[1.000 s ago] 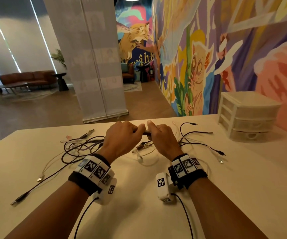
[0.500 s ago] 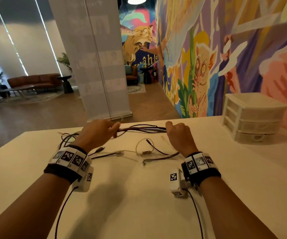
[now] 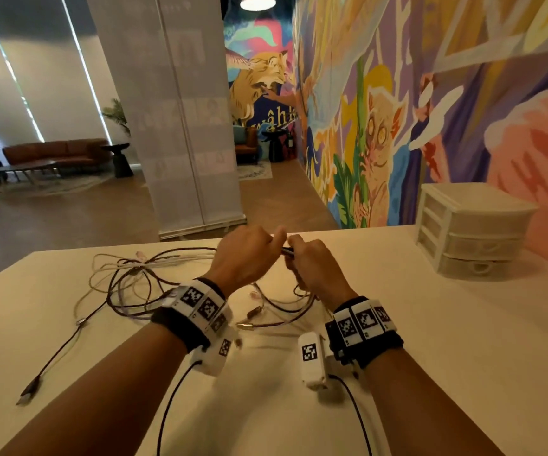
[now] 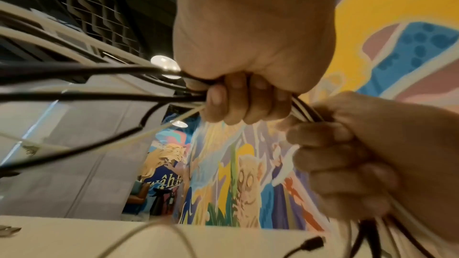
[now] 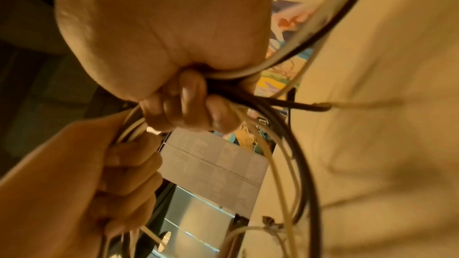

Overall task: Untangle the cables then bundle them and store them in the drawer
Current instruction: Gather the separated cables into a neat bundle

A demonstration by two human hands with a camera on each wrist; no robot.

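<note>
1. Head view: the left hand [image 3: 244, 255] and right hand [image 3: 315, 269] meet knuckle to knuckle above the middle of the counter [image 3: 463, 340], towards its far edge; both are curled tight round the same gathered run of cables [image 3: 140, 274], of which only a short dark stretch shows between the fists; the loose remainder sprawls in loops towards the counter's left edge, with one dark lead trailing to a plug [image 3: 29, 391] near the near-left corner; the drawer unit [image 3: 473, 228] stands at the far right corner, all drawers closed, well apart from the hands and nearer the right one.

2. Left wrist view: the left hand's fingers [image 4: 238, 103] wrap black and white strands that fan out leftward; the gathered run passes straight on into the right fist, so its long axis lies hand to hand, across the counter; this is hidden from above.

3. Right wrist view: the right hand's fingers [image 5: 188, 105] clamp the strands, and loops hang below it, which the head view barely shows; judged from this, the slack to be drawn in lies on the left hand's side.
</note>
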